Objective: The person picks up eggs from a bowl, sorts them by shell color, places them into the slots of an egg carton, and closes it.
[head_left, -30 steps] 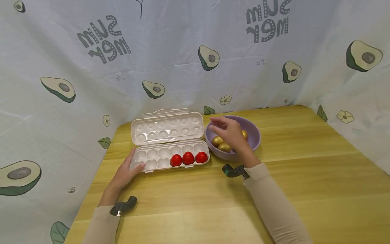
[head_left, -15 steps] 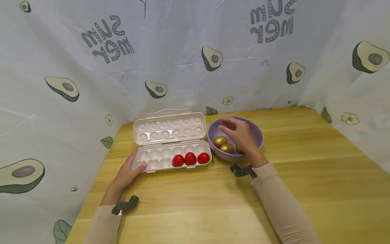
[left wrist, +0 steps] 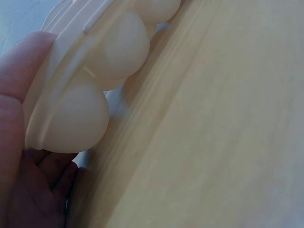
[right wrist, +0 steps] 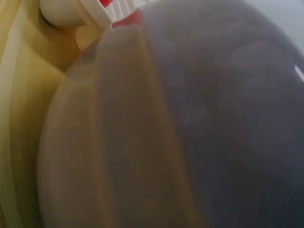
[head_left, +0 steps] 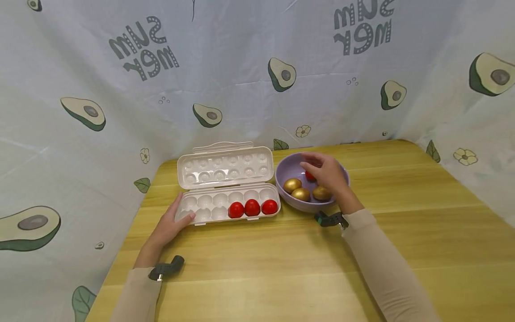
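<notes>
My left hand (head_left: 170,222) grips the left end of a white plastic egg box (head_left: 241,220), thumb over its rim. The left wrist view shows the fingers (left wrist: 59,178) below the end cup (left wrist: 76,116). Several red eggs (head_left: 252,207) fill the right end of the front row. My right hand (head_left: 327,172) is over the purple bowl (head_left: 295,206), fingers slightly bent and apart. Beneath its thumb a red egg (head_left: 310,176) shows partly in the bowl. Gold eggs (head_left: 301,194) lie nearer the bowl's front. The right wrist view is mostly the bowl's wall (right wrist: 128,133).
The box's lid (head_left: 225,168) stands open behind its tray, towards the printed curtain (head_left: 241,89). The bowl stands close to the box's right end. Wooden tabletop (head_left: 257,268) spreads in front and to the right.
My right hand has moved to the right over the bowl, uncovering another gold egg and a red egg. My left hand stays at the egg box. The head view has shifted slightly.
</notes>
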`<action>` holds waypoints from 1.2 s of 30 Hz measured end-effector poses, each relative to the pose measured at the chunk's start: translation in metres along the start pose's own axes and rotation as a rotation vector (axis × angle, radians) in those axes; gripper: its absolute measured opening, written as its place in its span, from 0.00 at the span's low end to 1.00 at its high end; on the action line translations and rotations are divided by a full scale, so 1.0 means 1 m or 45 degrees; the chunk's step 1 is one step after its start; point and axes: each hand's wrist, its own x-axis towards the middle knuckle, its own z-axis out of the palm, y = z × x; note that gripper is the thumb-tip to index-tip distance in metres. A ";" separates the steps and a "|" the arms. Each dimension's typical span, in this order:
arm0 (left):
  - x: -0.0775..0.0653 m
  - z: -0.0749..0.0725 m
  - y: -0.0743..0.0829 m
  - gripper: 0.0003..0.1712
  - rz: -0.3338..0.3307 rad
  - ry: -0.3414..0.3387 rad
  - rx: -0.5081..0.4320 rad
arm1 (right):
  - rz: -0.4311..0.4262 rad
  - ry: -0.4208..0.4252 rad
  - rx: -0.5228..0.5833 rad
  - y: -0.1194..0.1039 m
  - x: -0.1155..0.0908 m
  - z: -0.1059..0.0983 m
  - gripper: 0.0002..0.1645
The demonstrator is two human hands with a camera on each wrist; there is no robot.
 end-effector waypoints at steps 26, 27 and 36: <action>-0.004 -0.001 0.004 0.52 0.014 -0.006 -0.014 | 0.179 -0.066 -0.219 0.009 0.005 -0.008 0.25; -0.004 -0.001 0.004 0.52 0.015 -0.008 -0.013 | 0.178 -0.063 -0.224 0.009 0.005 -0.008 0.25; -0.004 -0.002 0.006 0.52 0.026 -0.012 -0.007 | 0.184 -0.071 -0.260 0.013 0.006 -0.007 0.24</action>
